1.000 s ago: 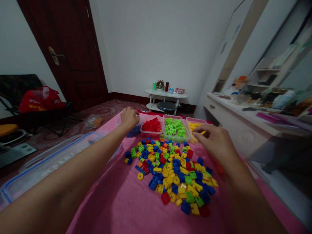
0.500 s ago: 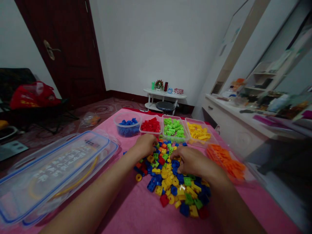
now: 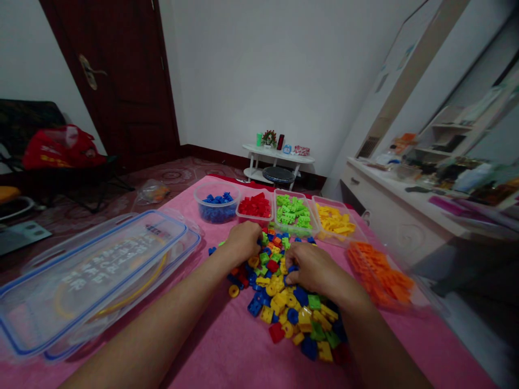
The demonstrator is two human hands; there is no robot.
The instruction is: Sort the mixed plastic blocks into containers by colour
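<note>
A mixed pile of plastic building blocks (image 3: 279, 300) in red, yellow, green, blue and orange lies on the pink cloth. At its far left edge, my left hand (image 3: 245, 241) reaches in with curled fingers; the fingertips are hidden, so anything in them cannot be made out. My right hand (image 3: 310, 266) is over the pile's right side, its thumb and fingers closed around a blue block (image 3: 292, 268). Behind the pile stand clear tubs of blue blocks (image 3: 218, 208), red blocks (image 3: 254, 206), green blocks (image 3: 292, 212) and yellow blocks (image 3: 334, 220). Orange blocks (image 3: 381, 274) fill another tub at right.
Clear lids with blue rims (image 3: 93, 275) are stacked on the cloth at left. A white dresser (image 3: 401, 200) with clutter runs along the right. Beyond the table are a small white stand (image 3: 278, 155), a black stool (image 3: 279, 174) and a dark red door (image 3: 109, 81).
The view has shifted slightly, so the scene sits a little to the right. My right thumb and fingers have drawn closer together at a blue block. My left hand stays at the pile's far edge.
</note>
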